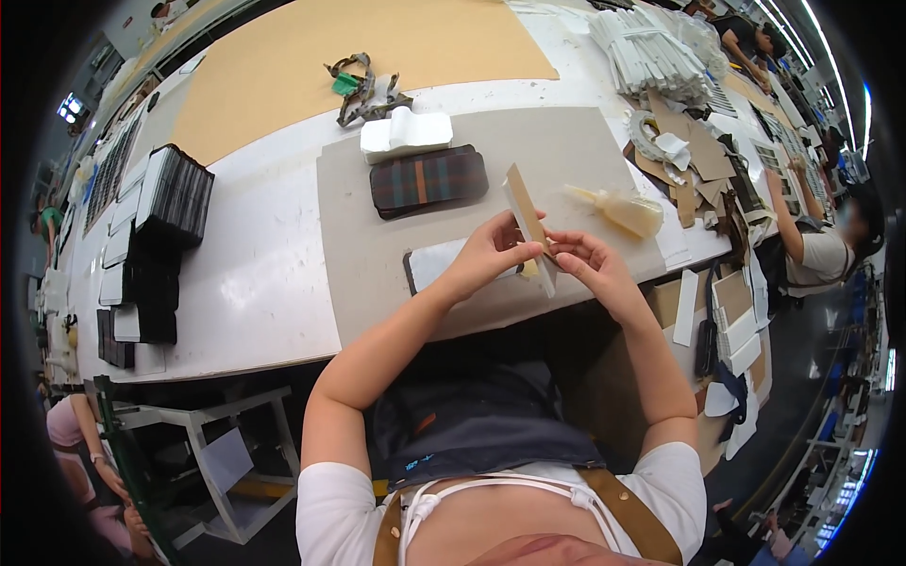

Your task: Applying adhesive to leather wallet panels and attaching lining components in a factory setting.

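My left hand (493,253) grips a flat, narrow panel (527,209), tan on its face with white edges, and holds it tilted up over the near part of the grey board. The fingers of my right hand (593,268) are closed on the panel's right side, low down. Beneath my left hand lies a white panel with a dark border (436,262), partly covered by the hand. Beyond it is a stack of dark plaid pieces (429,181), with a white folded stack (406,137) behind. A squeeze bottle with yellowish contents (625,211) lies right of my right hand.
A grey board (557,132) covers the table's middle. Dark-edged stacks (175,198) stand at left. Camouflage straps (357,90) lie farther back. At right are a tape roll (647,134), cardboard scraps (694,151) and bundled white strips (651,57). A co-worker (830,236) sits at far right.
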{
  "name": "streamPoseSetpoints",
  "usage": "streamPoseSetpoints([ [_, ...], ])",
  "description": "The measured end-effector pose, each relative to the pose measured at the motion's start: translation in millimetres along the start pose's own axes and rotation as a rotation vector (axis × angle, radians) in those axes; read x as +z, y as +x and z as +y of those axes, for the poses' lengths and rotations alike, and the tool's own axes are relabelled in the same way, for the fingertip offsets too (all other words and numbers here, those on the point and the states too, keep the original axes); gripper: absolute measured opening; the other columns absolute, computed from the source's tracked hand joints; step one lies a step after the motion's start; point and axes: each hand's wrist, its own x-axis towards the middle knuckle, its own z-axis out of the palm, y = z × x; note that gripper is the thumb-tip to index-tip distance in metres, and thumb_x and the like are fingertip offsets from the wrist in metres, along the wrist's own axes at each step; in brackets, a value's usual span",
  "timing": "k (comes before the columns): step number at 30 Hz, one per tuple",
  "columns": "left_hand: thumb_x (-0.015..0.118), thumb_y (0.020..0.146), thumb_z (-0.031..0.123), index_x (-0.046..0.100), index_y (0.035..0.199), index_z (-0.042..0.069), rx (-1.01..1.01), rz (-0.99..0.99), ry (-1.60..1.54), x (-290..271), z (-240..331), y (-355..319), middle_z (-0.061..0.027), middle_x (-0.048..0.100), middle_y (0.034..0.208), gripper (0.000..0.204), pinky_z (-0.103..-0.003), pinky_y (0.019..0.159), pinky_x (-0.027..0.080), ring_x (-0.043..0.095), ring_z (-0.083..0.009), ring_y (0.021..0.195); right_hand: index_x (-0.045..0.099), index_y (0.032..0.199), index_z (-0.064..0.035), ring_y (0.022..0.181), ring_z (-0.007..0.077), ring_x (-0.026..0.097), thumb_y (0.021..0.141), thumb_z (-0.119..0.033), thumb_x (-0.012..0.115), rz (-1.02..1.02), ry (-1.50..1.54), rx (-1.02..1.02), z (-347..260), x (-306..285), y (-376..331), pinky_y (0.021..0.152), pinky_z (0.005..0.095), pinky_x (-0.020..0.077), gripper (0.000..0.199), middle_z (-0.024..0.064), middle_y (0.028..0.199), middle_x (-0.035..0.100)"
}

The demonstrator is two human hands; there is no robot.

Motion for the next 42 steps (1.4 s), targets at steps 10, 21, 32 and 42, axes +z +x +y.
streamPoseSetpoints([
  [10, 0.073, 0.094, 0.027, 0.048, 0.142, 0.004, 0.016, 0.006, 0.023, -1.8, -4.1, 1.8, -0.0086, 0.064, 0.123, 0.059, -0.036, 0.102, 0.047, 0.06, -0.0189, 0.119, 0.057, 0.133, 0.0033, 0.097, 0.0125, 0.067, 0.097, -0.014, 0.068, 0.047, -0.2, -0.071, -2.3, 10.7, -3.6, 0.086, 0.0279, 0.053, 0.041, 0.0095, 0.108, 0.071],
  [21, 0.074, 0.093, 0.024, 0.05, 0.14, 0.003, 0.01, -0.015, 0.019, -0.7, -4.2, 0.8, -0.0096, 0.064, 0.123, 0.057, -0.036, 0.1, 0.049, 0.06, -0.0191, 0.116, 0.064, 0.122, 0.0031, 0.092, 0.0153, 0.069, 0.097, -0.011, 0.066, 0.113, -0.255, -0.122, -0.4, 14.9, -7.6, 0.083, 0.0295, 0.054, 0.029, 0.0114, 0.099, 0.073],
  [32, 0.071, 0.094, 0.026, 0.051, 0.14, 0.003, 0.007, 0.042, 0.054, -3.3, -4.1, 0.1, -0.0118, 0.065, 0.124, 0.055, -0.037, 0.105, 0.045, 0.06, -0.0193, 0.121, 0.066, 0.1, 0.0027, 0.059, 0.0131, 0.065, 0.105, -0.026, 0.056, 0.393, -0.256, -0.193, -11.8, -88.7, 31.9, 0.056, 0.0248, 0.0511, 0.031, 0.0084, 0.072, 0.068],
  [42, 0.071, 0.093, 0.029, 0.049, 0.14, 0.0, 0.023, 0.079, 0.013, 0.5, 3.5, -0.1, -0.0118, 0.066, 0.121, 0.059, -0.037, 0.105, 0.046, 0.063, -0.0206, 0.115, 0.039, 0.145, 0.0058, 0.107, 0.0292, 0.062, 0.088, -0.051, 0.073, 0.642, -0.948, -0.28, 36.8, -185.9, 31.9, 0.091, 0.0383, 0.0501, 0.087, 0.0242, 0.129, 0.059],
])
